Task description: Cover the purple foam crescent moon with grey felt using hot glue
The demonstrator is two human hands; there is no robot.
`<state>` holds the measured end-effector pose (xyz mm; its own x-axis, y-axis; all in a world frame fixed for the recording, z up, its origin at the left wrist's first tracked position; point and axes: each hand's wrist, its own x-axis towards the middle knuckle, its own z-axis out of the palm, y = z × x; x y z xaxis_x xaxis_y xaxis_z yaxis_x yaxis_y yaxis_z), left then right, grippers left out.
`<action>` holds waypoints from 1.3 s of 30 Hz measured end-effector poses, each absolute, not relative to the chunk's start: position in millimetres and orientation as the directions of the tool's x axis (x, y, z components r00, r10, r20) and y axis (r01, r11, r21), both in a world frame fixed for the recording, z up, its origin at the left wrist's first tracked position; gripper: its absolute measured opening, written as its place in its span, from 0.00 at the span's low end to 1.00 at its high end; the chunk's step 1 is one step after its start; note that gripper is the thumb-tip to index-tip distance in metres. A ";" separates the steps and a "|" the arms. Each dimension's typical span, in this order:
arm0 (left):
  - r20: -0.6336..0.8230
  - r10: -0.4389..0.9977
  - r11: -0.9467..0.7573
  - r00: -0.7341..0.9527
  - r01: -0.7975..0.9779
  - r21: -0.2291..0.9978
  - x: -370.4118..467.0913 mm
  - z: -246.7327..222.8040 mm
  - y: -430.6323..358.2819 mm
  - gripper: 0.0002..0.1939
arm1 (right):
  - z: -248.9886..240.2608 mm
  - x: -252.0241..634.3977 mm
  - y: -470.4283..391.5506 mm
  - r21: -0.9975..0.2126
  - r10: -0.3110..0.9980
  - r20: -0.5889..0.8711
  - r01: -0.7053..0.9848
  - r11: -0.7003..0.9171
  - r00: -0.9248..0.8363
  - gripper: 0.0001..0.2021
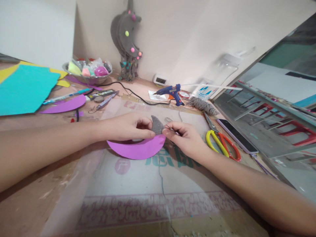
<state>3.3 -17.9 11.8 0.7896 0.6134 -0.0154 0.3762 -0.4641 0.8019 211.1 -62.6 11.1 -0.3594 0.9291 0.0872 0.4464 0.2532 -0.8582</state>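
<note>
A purple crescent cutout (138, 149) is between my hands, a little above the printed sheet. One of its ends is wrapped in grey yarn (157, 126) and points upward. My left hand (134, 126) closes on the crescent from the left, thumb in front and fingers behind. My right hand (184, 136) is pinched at the right edge of the wrapped part, where strands of grey yarn show by its fingertips. Its curled fingers partly hide the strand.
A blue glue gun (170, 91) stands behind my hands, beside a grey yarn bundle (202, 106). Scissors (221, 140) and a phone (237, 135) lie right. At left are a turquoise sheet (27, 89), a purple piece (64, 104) and a metal bowl (91, 79). A decorated grey moon (123, 33) hangs behind.
</note>
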 end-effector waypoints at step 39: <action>-0.051 0.715 -0.304 0.698 0.376 0.875 2.1 7.8 -19.2 0.17 | 11.7 223.8 -71.9 0.021 0.578 0.433 0.649 0.760 -0.691 0.08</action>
<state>2.1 -19.2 7.8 0.6977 0.7146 -0.0514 0.3759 -0.3040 0.8754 223.8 -71.9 11.7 -0.6915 0.5780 0.4334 0.6490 0.7605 0.0213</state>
